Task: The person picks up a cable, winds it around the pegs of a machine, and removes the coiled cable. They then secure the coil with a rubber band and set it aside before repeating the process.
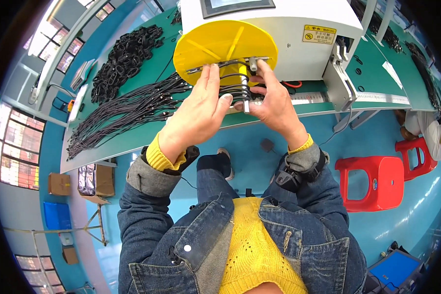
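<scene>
A round yellow disc [193,46] with metal posts faces me on the front of a white machine [289,54]. Black cable [234,89] is looped around the posts, with several turns stacked toward me. My left hand [196,112] lies along the left of the loops, its fingers straight and reaching the lower part of the disc, the thumb apart near the cable. On the other side, my right hand [275,105] curves around the right end of the loops, fingers and thumb closed about the cable by the posts. Part of the cable is hidden behind that hand.
Straight black cables [127,110] lie spread on the green table [147,71], left of the machine. Behind them is a heap of coiled black cables [125,59]. A metal ruler [377,98] runs along the front edge at right. Red stools [377,183] stand on the floor.
</scene>
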Motion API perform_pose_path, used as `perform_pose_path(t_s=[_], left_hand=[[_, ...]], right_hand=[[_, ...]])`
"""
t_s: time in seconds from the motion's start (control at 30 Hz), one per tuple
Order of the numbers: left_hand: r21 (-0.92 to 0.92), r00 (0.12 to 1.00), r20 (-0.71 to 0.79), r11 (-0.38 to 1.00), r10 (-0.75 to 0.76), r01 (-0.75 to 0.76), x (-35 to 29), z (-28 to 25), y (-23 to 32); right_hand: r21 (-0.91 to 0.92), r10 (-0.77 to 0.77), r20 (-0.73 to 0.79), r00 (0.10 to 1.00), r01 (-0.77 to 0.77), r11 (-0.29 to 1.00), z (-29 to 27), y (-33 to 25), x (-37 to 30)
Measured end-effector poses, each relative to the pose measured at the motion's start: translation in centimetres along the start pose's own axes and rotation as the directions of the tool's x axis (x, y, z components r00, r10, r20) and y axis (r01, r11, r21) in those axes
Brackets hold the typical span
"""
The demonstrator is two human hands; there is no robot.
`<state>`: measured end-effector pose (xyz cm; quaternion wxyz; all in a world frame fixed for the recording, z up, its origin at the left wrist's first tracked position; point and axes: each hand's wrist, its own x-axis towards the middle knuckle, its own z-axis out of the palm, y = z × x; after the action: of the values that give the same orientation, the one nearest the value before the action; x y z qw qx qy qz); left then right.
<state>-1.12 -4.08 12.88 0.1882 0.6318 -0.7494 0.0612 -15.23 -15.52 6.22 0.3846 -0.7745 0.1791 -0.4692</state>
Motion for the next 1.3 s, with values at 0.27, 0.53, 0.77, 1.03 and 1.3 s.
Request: perform_pose_path(t_s=[0.27,0.53,0.77,1.03,1.3], left_hand=[[-0.168,0.96,-0.272,0.986,-0.068,0.022,0.3,1.5,-0.1],[-0.017,0.974,-0.223,0.999,-0.042,0.04,0.4,1.1,1.2],[0.038,0.992,-0.121,0.999,-0.035,0.04,0.5,0.6,1.5],[0.0,0.975,-0.2,0.996,-0.093,0.094,-2.9,1.8,5.2],[-0.389,0.992,-0.021,0.915,-0.121,0.103,-7.8,6.3,2.0]], right_hand=[[0.331,0.046,-0.012,0.999,-0.039,0.943,2.1,0.5,-0.6],[-0.135,-0.144,-0.257,0.956,0.112,0.985,4.3,-1.2,-2.0],[-0.117,-0.026,-0.207,0.978,0.002,0.993,3.5,-2.6,-1.7],[-0.234,0.012,-0.13,0.991,-0.042,0.971,2.6,-4.9,-4.9],[-0.326,0.031,0.192,0.981,0.034,0.945,2.8,-0.3,-8.2]])
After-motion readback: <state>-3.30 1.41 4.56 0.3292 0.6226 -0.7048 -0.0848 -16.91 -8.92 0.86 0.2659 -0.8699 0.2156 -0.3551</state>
